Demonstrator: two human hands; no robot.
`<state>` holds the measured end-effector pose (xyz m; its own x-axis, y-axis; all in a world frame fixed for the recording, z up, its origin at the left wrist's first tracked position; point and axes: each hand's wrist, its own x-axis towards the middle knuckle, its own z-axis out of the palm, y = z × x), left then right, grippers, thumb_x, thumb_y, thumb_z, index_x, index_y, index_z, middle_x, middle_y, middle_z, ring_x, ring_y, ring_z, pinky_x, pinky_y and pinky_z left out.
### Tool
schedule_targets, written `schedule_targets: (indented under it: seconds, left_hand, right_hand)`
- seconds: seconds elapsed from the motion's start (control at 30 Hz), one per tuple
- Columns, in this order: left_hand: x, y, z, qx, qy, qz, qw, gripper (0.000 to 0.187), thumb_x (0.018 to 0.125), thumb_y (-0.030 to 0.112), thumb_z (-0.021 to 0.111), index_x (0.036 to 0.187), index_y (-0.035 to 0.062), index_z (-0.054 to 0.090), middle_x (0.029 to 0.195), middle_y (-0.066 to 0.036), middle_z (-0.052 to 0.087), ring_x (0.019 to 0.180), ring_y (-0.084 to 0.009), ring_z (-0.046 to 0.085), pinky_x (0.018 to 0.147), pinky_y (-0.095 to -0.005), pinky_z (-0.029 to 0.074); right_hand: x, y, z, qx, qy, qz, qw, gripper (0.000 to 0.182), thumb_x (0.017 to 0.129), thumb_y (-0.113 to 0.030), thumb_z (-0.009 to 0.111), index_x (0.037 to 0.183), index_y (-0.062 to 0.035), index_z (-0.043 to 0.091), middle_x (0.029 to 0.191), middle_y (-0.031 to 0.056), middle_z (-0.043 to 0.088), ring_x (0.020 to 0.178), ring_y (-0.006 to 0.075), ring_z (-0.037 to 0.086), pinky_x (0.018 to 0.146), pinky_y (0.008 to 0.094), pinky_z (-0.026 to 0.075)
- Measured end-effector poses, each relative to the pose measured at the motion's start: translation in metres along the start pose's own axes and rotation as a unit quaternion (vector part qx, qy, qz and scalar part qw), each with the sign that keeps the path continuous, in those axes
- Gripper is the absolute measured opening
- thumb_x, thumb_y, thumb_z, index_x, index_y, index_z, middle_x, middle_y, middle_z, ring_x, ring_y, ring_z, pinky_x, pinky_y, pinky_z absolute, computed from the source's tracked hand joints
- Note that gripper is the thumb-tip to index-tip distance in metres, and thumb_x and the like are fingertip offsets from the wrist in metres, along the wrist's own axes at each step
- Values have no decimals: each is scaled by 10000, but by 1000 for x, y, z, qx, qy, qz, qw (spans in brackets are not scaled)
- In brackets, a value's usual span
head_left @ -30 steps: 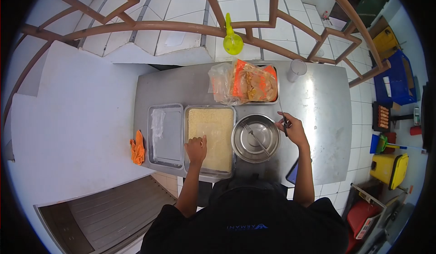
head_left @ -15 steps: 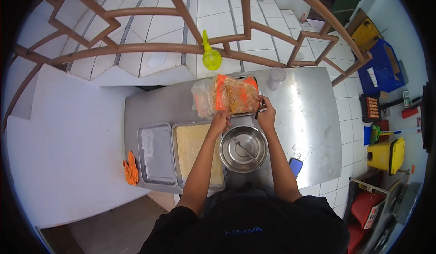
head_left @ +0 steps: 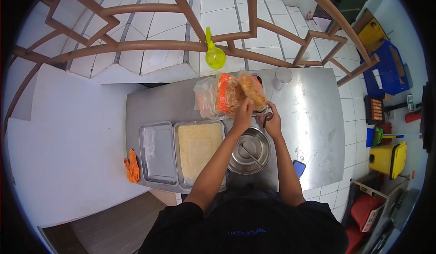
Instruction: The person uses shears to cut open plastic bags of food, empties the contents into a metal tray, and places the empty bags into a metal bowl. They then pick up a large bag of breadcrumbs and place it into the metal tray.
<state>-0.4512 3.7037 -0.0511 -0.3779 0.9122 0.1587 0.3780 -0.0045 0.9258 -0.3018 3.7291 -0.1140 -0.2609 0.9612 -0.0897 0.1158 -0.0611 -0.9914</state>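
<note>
My left hand (head_left: 244,112) is closed on the lower end of a clear plastic packet (head_left: 252,89) with yellowish-orange food inside, lifted and blurred. Beneath it and to the left lie more packets with orange printing (head_left: 224,92), in a tray that they mostly cover. Fingers of my right hand (head_left: 274,121) are wrapped round the dark handles of scissors (head_left: 267,117), just right of the packet. Below both hands stands a round steel bowl (head_left: 235,163), and a fork (head_left: 252,155) rests inside it.
Left of the bowl are a tray of pale crumbs (head_left: 189,149) and a metal tray (head_left: 159,174) holding clear plastic. An orange glove (head_left: 132,166) lies at the left edge. A clear cup (head_left: 284,75), yellow-green spray bottle (head_left: 215,57) and phone (head_left: 299,168) are around the steel table (head_left: 313,127).
My left hand has moved right and up, raising one packet off the pile. The scissors have turned in my right hand, which has shifted slightly down. The whole view has shifted a little.
</note>
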Motion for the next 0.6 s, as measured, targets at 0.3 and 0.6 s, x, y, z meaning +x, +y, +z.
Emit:
schedule_targets:
  seconds: [0.3,0.6]
  left_hand:
    - [24,3,19,-17,-140,-6,990,261,1015,228,453,936,-15,505,747,-153,540,678,-255,562,657,-370,446]
    - [45,7,-56,83,-109,-127,982,385,960,374,527,943,5,635,796,-145,666,774,-262,646,730,-363,487]
  right_hand:
    - [15,-13,21,-74,168,-73,980,512,740,-144,783,1179,-25,548,956,59,637,669,96,540,620,240,470]
    - [31,-5,32,-61,258,-14,964,420,696,-198,819,1001,-53,570,706,37,571,575,120,509,572,275,439]
